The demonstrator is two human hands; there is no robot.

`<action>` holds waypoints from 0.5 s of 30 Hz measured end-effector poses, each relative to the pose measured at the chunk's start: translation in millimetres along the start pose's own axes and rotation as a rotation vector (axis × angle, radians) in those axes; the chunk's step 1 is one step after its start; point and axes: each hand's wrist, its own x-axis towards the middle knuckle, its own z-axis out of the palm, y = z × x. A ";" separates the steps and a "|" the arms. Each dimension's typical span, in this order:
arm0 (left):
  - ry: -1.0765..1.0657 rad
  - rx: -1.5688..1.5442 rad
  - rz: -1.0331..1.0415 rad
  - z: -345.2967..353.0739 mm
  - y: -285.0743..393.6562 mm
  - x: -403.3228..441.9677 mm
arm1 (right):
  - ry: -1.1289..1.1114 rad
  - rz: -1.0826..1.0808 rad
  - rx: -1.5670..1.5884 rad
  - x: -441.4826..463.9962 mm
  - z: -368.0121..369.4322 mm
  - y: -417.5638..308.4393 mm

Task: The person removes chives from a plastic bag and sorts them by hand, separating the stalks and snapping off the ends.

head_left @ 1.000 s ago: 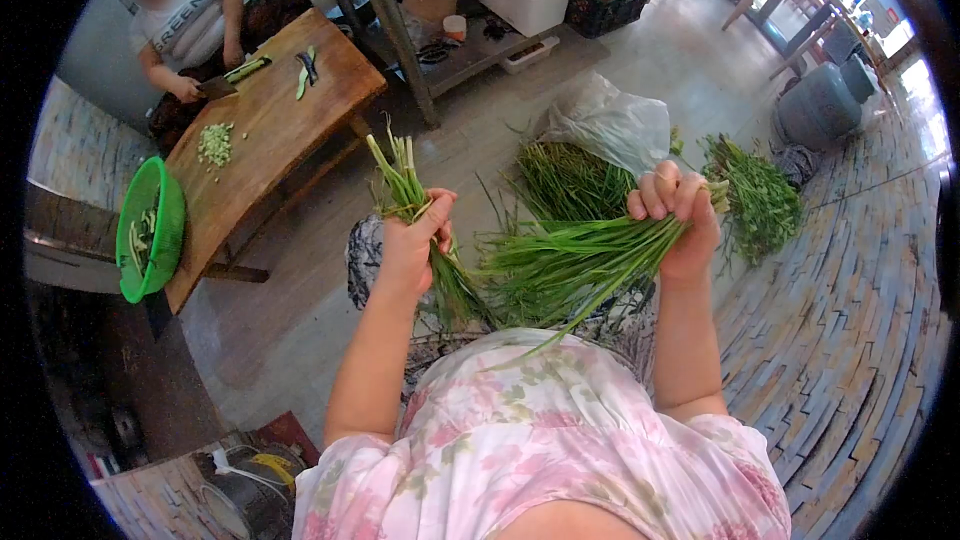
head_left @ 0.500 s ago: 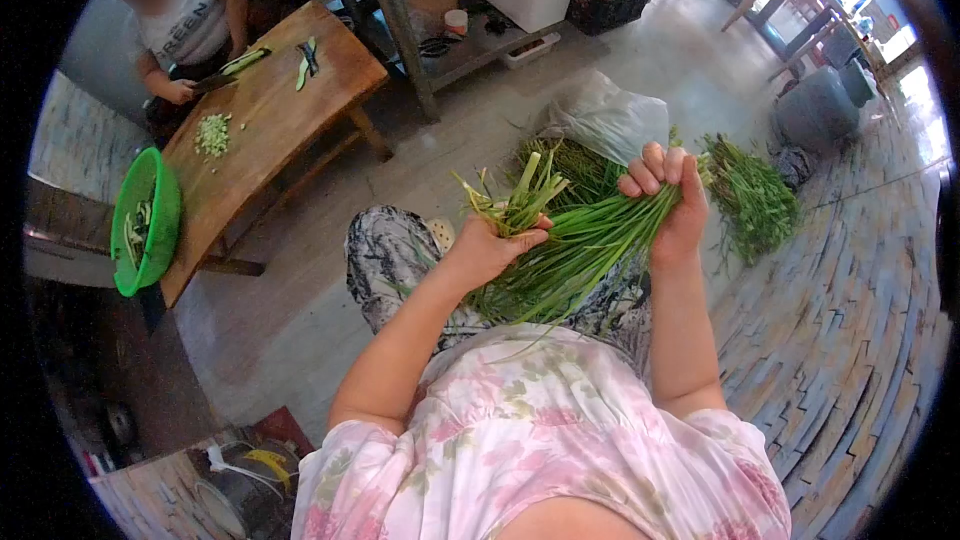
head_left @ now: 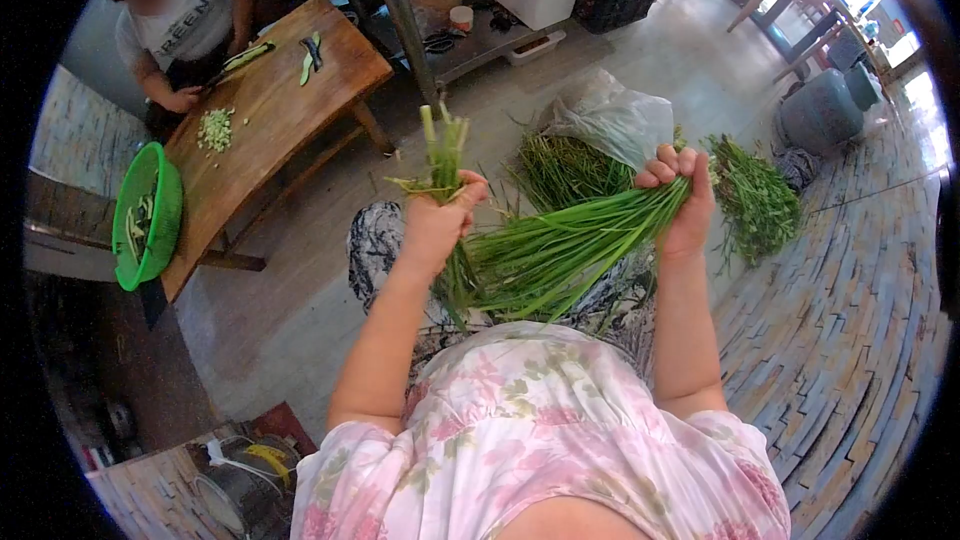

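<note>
My left hand [head_left: 437, 227] is closed round a small bundle of pale green and yellowish stalks [head_left: 445, 145], with cut-looking ends up and limp leaves hanging below the fist. In my right hand [head_left: 684, 198] one end of a bunch of garlic chives [head_left: 580, 245] is gripped, its long flat green leaves fanning leftward over my lap. The two hands are apart. Just beyond the chives lies a heap of similar greens [head_left: 570, 172] on the floor, partly under a clear plastic bag [head_left: 612, 122]. To the right of my right hand is a pile of leafy greens [head_left: 752, 202].
At the upper left a co-worker [head_left: 185, 15] sits with a knife at a wooden table [head_left: 300, 100] bearing chopped vegetable pieces [head_left: 214, 130]. A green basket [head_left: 168, 225] stands by its end. A shelf [head_left: 470, 55] and a gas cylinder [head_left: 822, 110] stand farther off.
My left hand has moved left and up, away from the chives, and its stalks now point upward. My right hand holds the chives in nearly the same place.
</note>
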 end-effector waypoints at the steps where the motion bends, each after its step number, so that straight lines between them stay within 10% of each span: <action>1: 0.001 -0.017 0.027 -5.4 1.7 -0.2 | 0.005 -0.008 0.009 0.1 -0.8 -1.8; 15: -0.313 0.221 0.353 38.4 -2.1 -21.0 | 0.054 0.004 -0.005 4.3 -0.7 3.3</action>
